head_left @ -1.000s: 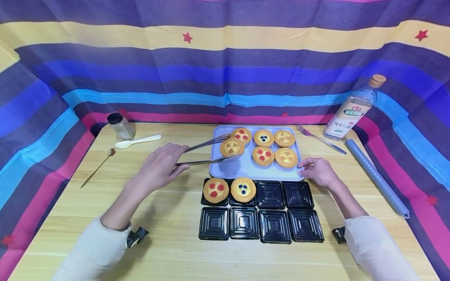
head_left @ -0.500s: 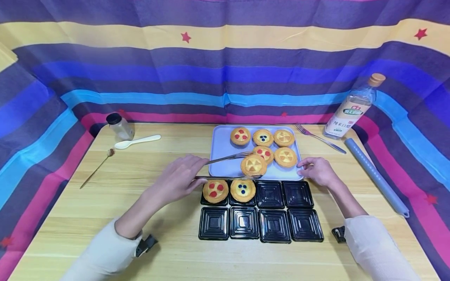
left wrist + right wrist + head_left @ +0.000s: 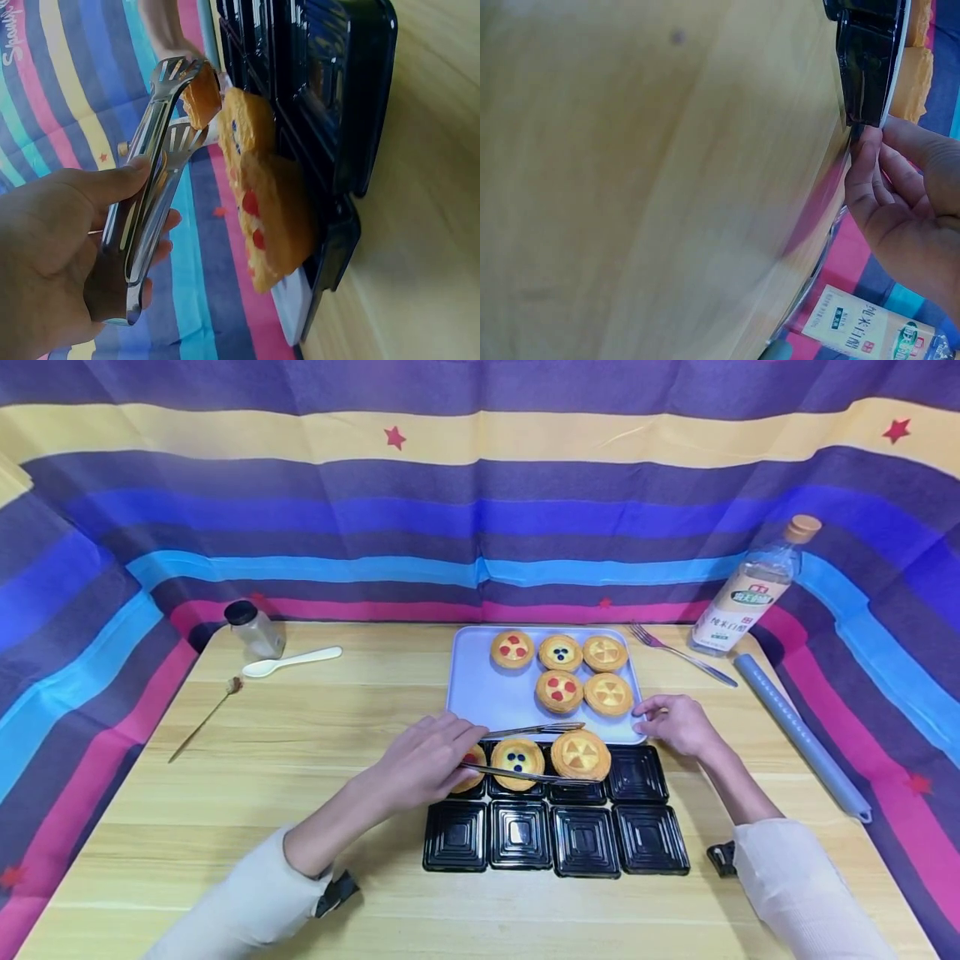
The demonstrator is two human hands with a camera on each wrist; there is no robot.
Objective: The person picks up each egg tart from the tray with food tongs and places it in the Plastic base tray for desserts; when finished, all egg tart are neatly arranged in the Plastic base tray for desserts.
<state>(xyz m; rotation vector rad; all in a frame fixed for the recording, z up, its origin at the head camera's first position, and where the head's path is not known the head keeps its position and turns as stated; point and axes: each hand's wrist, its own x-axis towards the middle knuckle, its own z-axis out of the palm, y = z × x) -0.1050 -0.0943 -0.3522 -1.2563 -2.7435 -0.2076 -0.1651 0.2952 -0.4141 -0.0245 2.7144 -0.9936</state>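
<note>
My left hand grips metal tongs, whose tips clasp a tart with tan triangles. This tart hangs over the third black box in the back row. In the first two back boxes sit a red-topped tart, partly covered by the hand and tongs, and a tart with dark blue dots. My right hand pinches the near right corner of the pale lavender tray between thumb and fingers. Several tarts lie on the tray, among them a red-topped one.
More black plastic boxes form a front row. A fork, a vinegar bottle and a grey-blue rod stand or lie at the right. On the left are a jar, a white spoon and a thin stick.
The left hand has carried the triangle-patterned tart in the tongs rightward and nearer, from the tray's left side to above the third back box. The right hand stays at the tray corner.
</note>
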